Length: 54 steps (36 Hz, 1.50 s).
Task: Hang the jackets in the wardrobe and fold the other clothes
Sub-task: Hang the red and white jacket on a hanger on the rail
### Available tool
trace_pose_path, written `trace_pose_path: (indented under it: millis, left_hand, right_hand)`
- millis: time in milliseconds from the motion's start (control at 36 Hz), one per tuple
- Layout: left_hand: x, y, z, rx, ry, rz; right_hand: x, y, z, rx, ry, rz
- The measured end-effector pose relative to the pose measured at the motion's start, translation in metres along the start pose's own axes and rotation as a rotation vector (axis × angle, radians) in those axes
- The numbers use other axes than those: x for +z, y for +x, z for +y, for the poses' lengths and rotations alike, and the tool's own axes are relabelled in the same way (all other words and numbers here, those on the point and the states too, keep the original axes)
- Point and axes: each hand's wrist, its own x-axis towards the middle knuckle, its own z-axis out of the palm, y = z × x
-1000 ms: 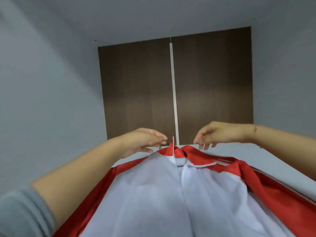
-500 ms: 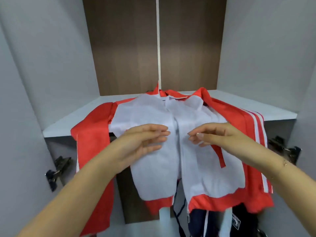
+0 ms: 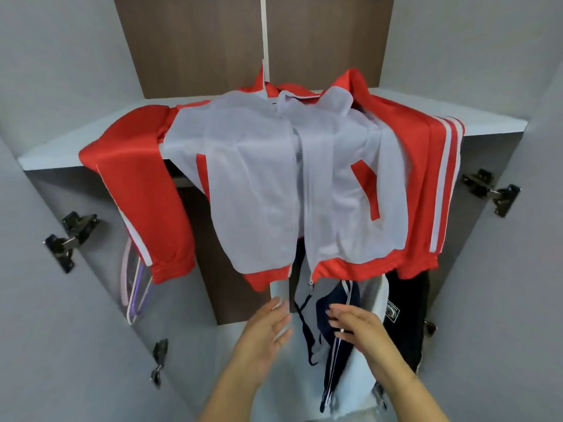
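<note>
Wardrobe (image 3: 76, 315): grey side walls, brown back panel; it splits into an upper bay and a lower hanging bay.
Shelf (image 3: 91, 132): its front edge crosses the full width, and the jacket lies over it.
Red-and-white jacket (image 3: 274, 178): collar at the back of the shelf, hem hanging past the front edge; long axis runs back to front along the zip. One sleeve drops over the edge at each end.
Dark garments (image 3: 335, 339): they hang in the lower bay under the jacket's hem, toward the right wall.
Hangers (image 3: 134, 287): pink and lilac, near the left wall below the shelf, apart from both hands.
Left hand (image 3: 268, 327): fingers straight and spread, gripping nothing, pointing up below the hem's left half; clear of the hem.
Right hand (image 3: 353, 327): fingers loosely extended, resting against the dark garments; no grip evident.
Key relation: the hem lies directly above both hands; judged equally near to each.
Open room: the gap between the hangers and the dark garments.
</note>
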Motion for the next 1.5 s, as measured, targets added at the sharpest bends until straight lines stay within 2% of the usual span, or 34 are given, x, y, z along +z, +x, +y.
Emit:
trace_pose_path:
  millis: [111, 250, 306, 389, 444, 556, 611, 750, 917, 1111, 1500]
  left_hand:
    - [0.011, 0.009, -0.003, 0.137, 0.029, 0.026]
    - [0.019, 0.013, -0.001, 0.25, 0.045, 0.07]
    - [0.019, 0.011, 0.001, 0.292, 0.034, 0.056]
    - [0.021, -0.003, 0.005, 0.334, 0.01, -0.077]
    - [0.021, -0.016, 0.006, 0.323, 0.065, -0.11]
    - [0.018, -0.043, 0.005, 0.352, 0.234, -0.099]
    - [0.017, -0.056, 0.006, 0.376, 0.27, -0.096]
    - [0.028, -0.084, 0.012, 0.429, 0.251, -0.213]
    - [0.052, -0.1, 0.005, 0.489, 0.117, -0.123]
    - [0.067, -0.106, -0.003, 0.508, 0.002, -0.073]
    - [0.074, -0.1, -0.009, 0.537, -0.005, -0.03]
  right_hand:
    - [0.009, 0.027, 0.015, 0.121, 0.237, -0.046]
    - [0.019, 0.049, 0.018, 0.052, 0.418, -0.189]
    - [0.022, 0.046, 0.017, 0.001, 0.389, -0.21]
    - [0.021, 0.035, 0.017, -0.071, 0.245, -0.185]
    - [0.016, 0.024, 0.018, -0.094, 0.165, -0.199]
    - [0.006, -0.01, 0.011, -0.101, 0.19, -0.267]
    - [0.003, -0.029, 0.009, -0.116, 0.268, -0.247]
    - [0.004, -0.076, -0.009, -0.14, 0.57, -0.156]
    - [0.015, -0.112, -0.035, -0.183, 0.794, -0.115]
    - [0.028, -0.131, -0.043, -0.232, 0.829, -0.028]
    - [0.034, -0.129, -0.043, -0.232, 0.841, 0.039]
